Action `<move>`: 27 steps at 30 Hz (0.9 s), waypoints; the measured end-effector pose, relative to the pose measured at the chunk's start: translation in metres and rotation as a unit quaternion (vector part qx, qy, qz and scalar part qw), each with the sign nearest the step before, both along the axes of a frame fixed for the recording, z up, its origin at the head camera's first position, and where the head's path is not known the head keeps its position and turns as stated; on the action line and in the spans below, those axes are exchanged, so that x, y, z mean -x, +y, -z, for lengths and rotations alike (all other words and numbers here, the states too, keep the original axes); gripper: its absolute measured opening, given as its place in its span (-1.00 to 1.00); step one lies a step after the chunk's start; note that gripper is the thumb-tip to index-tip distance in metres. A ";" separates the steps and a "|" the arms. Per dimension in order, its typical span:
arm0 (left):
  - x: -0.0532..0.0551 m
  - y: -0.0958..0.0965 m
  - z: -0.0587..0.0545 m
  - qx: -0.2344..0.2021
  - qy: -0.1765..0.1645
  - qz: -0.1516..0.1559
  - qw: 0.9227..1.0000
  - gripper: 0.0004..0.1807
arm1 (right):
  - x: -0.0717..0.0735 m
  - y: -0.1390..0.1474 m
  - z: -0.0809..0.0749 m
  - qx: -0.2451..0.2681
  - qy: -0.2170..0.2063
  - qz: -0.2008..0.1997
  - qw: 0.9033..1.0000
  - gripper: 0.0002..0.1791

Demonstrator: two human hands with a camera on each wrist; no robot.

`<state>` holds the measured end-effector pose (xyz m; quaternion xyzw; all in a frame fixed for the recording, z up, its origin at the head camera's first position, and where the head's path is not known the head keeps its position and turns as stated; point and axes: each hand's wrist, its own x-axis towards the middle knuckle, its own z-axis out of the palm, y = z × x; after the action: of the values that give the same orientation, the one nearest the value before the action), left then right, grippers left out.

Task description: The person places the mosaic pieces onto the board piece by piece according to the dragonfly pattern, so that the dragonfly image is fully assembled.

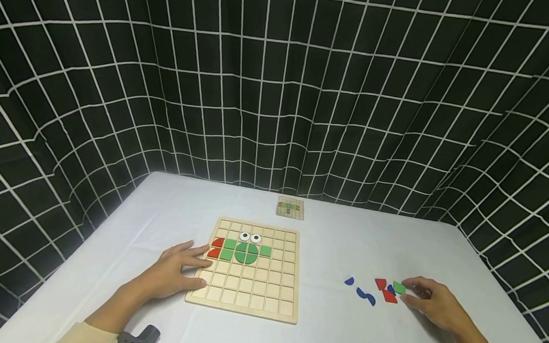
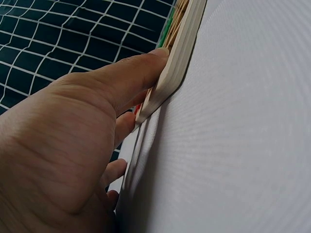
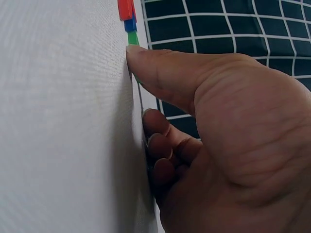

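Observation:
A wooden grid board (image 1: 258,286) lies on the table, its upper left cells filled with red quarter pieces (image 1: 214,252), green squares (image 1: 227,254), a green circle (image 1: 246,253) of several parts and two round eye pieces (image 1: 244,236). My left hand (image 1: 174,270) rests along the board's left edge, fingers spread and thumb on the frame. At the right, my right hand (image 1: 436,302) pinches a loose green square tile (image 1: 399,288) between thumb and forefinger, low over the cloth. Beside that tile lie a blue half-round piece (image 1: 391,289) and two red quarter pieces (image 1: 390,296).
More blue half-round pieces (image 1: 361,293) lie between the board and the right hand. Behind the board is a small pattern card (image 1: 290,207) showing a similar figure on a grid. A black curtain with white grid lines (image 1: 279,88) surrounds the white table (image 1: 336,248).

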<state>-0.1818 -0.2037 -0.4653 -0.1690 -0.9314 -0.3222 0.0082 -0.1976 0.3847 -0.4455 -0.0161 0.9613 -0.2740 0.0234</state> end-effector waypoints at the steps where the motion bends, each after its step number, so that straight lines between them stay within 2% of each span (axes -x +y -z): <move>1: 0.000 0.000 0.000 0.000 -0.001 0.000 1.000 -0.47 | 0.000 0.000 0.000 0.000 0.000 0.001 1.000 -0.51; 8: 0.000 0.000 -0.001 0.000 -0.003 0.001 1.000 -0.46 | -0.002 0.000 0.001 -0.003 0.006 0.016 1.000 -0.55; 16: 0.001 -0.002 0.001 -0.001 0.005 0.003 1.000 -0.46 | -0.004 0.000 0.002 -0.004 0.046 0.037 0.998 -0.68; 23: 0.000 -0.002 0.001 -0.001 0.004 -0.001 1.000 -0.45 | -0.004 0.001 -0.002 0.017 0.038 0.043 0.998 -0.64; 27: 0.000 -0.001 0.001 -0.001 0.001 -0.003 1.000 -0.46 | -0.008 -0.001 -0.009 0.016 0.049 0.032 0.998 -0.62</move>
<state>-0.1820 -0.2049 -0.4663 -0.1663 -0.9315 -0.3232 0.0106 -0.1896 0.3842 -0.4366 0.0005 0.9568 -0.2890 -0.0327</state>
